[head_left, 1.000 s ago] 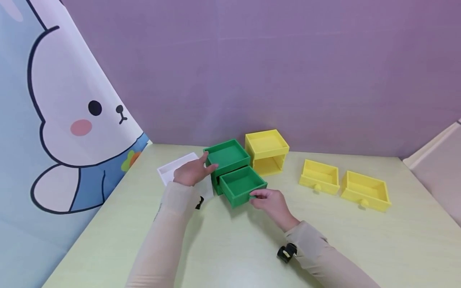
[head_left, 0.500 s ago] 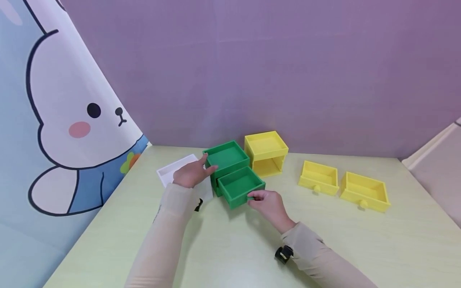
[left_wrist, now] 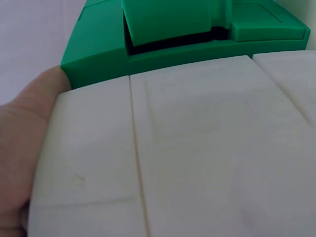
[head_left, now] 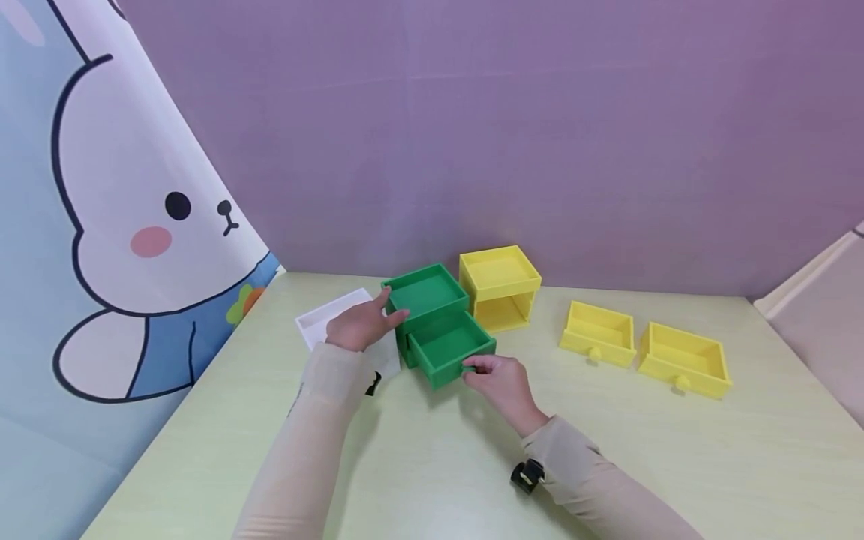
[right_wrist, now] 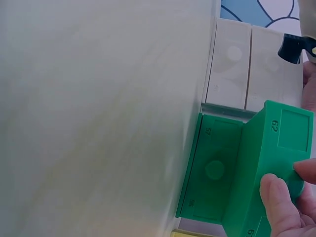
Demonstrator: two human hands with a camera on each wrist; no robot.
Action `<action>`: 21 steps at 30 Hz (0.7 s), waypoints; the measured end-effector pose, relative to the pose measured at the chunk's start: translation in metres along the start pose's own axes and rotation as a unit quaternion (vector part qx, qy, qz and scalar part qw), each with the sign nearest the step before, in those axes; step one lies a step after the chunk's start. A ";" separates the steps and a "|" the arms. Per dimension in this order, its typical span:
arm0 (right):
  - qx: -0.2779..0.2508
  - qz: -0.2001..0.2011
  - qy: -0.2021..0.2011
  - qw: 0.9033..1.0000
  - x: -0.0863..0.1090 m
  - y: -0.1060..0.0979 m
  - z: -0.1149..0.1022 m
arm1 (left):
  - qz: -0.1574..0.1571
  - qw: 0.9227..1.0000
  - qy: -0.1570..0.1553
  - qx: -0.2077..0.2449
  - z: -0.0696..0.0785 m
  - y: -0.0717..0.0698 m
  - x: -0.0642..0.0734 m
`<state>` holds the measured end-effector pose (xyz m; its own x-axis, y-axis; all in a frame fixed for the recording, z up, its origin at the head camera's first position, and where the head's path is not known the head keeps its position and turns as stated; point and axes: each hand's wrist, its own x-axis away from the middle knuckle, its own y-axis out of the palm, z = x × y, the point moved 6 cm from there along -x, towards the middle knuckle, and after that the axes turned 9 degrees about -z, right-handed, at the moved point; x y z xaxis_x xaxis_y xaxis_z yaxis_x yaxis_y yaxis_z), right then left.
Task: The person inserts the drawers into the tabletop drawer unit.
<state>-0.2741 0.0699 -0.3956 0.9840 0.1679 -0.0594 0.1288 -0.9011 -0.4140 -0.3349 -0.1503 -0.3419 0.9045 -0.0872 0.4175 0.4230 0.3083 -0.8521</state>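
Observation:
In the head view my right hand (head_left: 502,386) pinches the round knob (right_wrist: 295,187) of a green drawer (head_left: 451,341) between thumb and fingers. The drawer sits partway inside the upper opening of a small green cabinet (head_left: 427,292), its inside bare. Below it, the right wrist view shows a lower green drawer front (right_wrist: 212,153) with its own knob, flush in the cabinet. My left hand (head_left: 361,324) reaches over a white cabinet (head_left: 388,354), with thumb and forefinger extended against the green cabinet's left top edge. Its other fingers are hidden in the head view.
A yellow cabinet (head_left: 499,266) with an open front stands behind and right of the green one. Two yellow drawers, a left one (head_left: 598,326) and a right one (head_left: 685,356), lie on the table (head_left: 432,472). A purple backdrop (head_left: 432,135) hangs behind.
The green drawer has slid slightly farther into the cabinet, narrowing the gap behind it, and my right hand has moved with it. My left hand stays in place.

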 end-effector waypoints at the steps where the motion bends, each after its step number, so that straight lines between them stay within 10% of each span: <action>1: 0.000 -0.001 0.001 1.000 0.000 0.001 0.000 | 0.000 1.000 0.000 0.000 0.000 0.000 0.000; 21: 0.025 -0.028 -0.009 0.999 -0.007 0.010 -0.005 | 0.001 1.000 0.000 -0.004 0.003 -0.001 0.003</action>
<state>-0.2790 0.0576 -0.3951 0.9730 0.2248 -0.0513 0.1764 -0.8690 -0.4622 -0.3329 -0.1485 -0.3388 0.9057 -0.0862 0.4150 0.4207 0.3015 -0.8556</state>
